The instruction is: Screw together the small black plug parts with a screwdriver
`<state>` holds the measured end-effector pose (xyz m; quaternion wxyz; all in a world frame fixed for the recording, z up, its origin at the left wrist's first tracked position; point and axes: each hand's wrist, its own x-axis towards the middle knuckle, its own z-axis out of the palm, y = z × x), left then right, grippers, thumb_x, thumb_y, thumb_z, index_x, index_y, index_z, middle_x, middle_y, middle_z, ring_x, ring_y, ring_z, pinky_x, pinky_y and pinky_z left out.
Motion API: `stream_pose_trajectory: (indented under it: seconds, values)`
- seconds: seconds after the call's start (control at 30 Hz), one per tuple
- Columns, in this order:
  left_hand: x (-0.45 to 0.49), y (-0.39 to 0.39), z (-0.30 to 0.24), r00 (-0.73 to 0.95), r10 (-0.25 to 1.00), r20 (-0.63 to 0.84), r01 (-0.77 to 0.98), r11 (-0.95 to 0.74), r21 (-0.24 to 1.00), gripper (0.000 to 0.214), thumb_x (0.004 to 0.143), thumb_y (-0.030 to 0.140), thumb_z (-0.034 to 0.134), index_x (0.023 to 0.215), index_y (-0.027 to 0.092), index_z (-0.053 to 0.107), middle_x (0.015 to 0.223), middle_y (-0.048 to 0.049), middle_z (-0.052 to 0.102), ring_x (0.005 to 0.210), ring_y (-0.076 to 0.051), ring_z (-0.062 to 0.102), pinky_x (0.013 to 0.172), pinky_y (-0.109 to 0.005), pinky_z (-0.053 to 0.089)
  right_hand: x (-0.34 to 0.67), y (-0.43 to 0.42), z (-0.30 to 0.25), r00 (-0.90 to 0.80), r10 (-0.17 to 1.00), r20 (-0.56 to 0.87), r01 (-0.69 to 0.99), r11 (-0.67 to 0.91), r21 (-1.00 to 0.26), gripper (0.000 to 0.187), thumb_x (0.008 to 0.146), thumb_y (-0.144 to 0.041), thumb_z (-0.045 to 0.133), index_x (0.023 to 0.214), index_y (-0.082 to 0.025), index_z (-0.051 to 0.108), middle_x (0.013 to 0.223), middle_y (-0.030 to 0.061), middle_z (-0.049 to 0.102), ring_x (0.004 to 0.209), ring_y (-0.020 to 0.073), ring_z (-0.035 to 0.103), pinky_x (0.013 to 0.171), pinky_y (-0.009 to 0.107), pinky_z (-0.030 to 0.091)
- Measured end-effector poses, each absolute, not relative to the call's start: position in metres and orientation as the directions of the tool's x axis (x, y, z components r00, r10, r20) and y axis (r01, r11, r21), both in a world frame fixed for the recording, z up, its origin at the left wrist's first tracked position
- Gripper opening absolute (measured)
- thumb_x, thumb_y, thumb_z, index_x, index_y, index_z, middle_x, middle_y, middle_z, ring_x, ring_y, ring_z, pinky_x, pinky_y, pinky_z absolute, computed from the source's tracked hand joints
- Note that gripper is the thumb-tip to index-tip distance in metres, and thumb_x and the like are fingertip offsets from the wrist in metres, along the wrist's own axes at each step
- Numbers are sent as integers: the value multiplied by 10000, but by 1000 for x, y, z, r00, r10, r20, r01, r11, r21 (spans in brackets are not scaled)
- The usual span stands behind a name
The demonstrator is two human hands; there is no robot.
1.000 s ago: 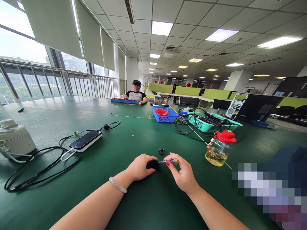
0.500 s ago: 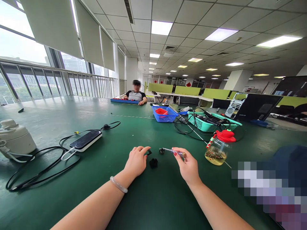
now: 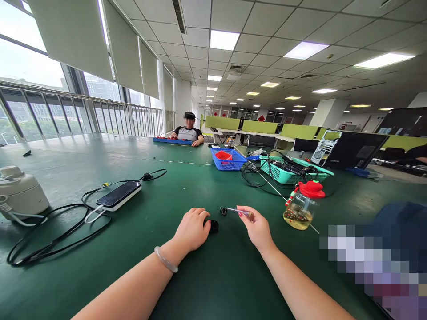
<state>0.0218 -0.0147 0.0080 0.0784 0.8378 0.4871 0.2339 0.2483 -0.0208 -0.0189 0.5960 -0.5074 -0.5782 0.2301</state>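
Observation:
My right hand (image 3: 256,224) is closed around the handle of a slim screwdriver (image 3: 246,213), whose shaft points left. Its tip meets a small black part with shiny metal bits (image 3: 223,211) at the table surface. My left hand (image 3: 193,227), with a pale bangle on the wrist, rests on the table, fingers bent downward and the thumb apart from them. Against its thumb lies a small black block (image 3: 214,226), partly covered by the hand. The thin black frame piece from earlier is out of sight, perhaps behind the left fingers.
On the green table (image 3: 116,284), a bottle with a red lid (image 3: 298,213) stands to the right. Behind it are a teal basket of cables (image 3: 283,172) and a blue basket (image 3: 230,164). Left lies a cabled black-and-white device (image 3: 122,195). A person (image 3: 189,132) sits at the far end.
My left hand has turned, and the black frame piece between its fingers is no longer visible. Its thumb now overlaps the black block. The screwdriver stays at the small part, with only a slight shift.

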Motion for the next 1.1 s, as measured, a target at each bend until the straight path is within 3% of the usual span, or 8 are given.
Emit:
stream_pose_trajectory:
  seconds: [0.1, 0.2, 0.37, 0.57, 0.7, 0.8, 0.93, 1.1]
  values:
    - [22, -14, 3, 568, 772, 284, 667, -635, 390, 433, 879, 374, 504, 1290, 239, 526, 1329, -61, 565, 1268, -247, 442, 1097, -407, 324, 247, -24, -16, 215, 859, 464, 344, 378, -859, 288, 797, -464, 634, 956, -234, 703, 1054, 81, 721, 968, 252, 674, 917, 450, 515]
    - [21, -13, 0, 625, 747, 226, 651, -659, 378, 434, 867, 356, 538, 1292, 272, 514, 1338, -40, 562, 1296, -258, 410, 1111, -447, 297, 246, -26, -13, 201, 857, 474, 369, 382, -847, 266, 806, -442, 624, 955, -237, 706, 1036, 75, 722, 962, 254, 669, 910, 442, 510]
    - [21, -13, 3, 534, 825, 183, 753, -563, 341, 365, 891, 257, 461, 1248, 280, 533, 1289, -30, 591, 1258, -232, 435, 1068, -432, 344, 246, -27, -12, 200, 859, 472, 393, 371, -841, 238, 805, -423, 619, 931, -240, 707, 1013, 73, 719, 959, 261, 658, 904, 427, 493]
    - [19, -8, -2, 370, 907, 204, 858, -417, 300, 427, 861, 191, 420, 1273, 240, 519, 1338, -36, 561, 1308, -260, 376, 1066, -454, 344, 243, -32, -11, 166, 865, 474, 387, 385, -838, 207, 815, -403, 617, 931, -256, 703, 1000, 60, 715, 958, 253, 650, 899, 408, 484]
    - [18, -7, -2, 344, 918, 197, 868, -391, 306, 484, 823, 210, 442, 1303, 229, 499, 1370, -42, 532, 1340, -273, 334, 1090, -458, 321, 235, -40, -4, 84, 867, 491, 365, 432, -825, 191, 832, -392, 617, 928, -252, 704, 982, 59, 716, 935, 243, 653, 867, 387, 498]
    - [19, -12, 0, 382, 903, 194, 848, -427, 314, 584, 770, 271, 516, 1350, 254, 455, 1394, -37, 506, 1354, -289, 307, 1105, -472, 299, 232, -46, 0, 60, 852, 520, 311, 480, -821, 191, 838, -391, 625, 929, -237, 692, 959, 67, 713, 921, 237, 655, 855, 376, 502]
    - [22, -17, 2, 421, 888, 185, 832, -460, 311, 618, 787, 434, 544, 1378, 301, 423, 1412, -42, 481, 1361, -318, 285, 1104, -520, 269, 233, -46, 1, 182, 830, 527, 171, 501, -848, 237, 815, -434, 654, 923, -223, 667, 876, 60, 697, 839, 222, 660, 827, 377, 507]
    - [22, -16, 0, 471, 871, 141, 817, -491, 301, 533, 853, 542, 472, 1360, 381, 441, 1421, -56, 449, 1358, -326, 284, 1090, -547, 253, 240, -33, -4, 347, 863, 368, -96, 423, -901, 315, 717, -479, 732, 861, -208, 662, 777, 40, 683, 786, 209, 644, 805, 377, 504]
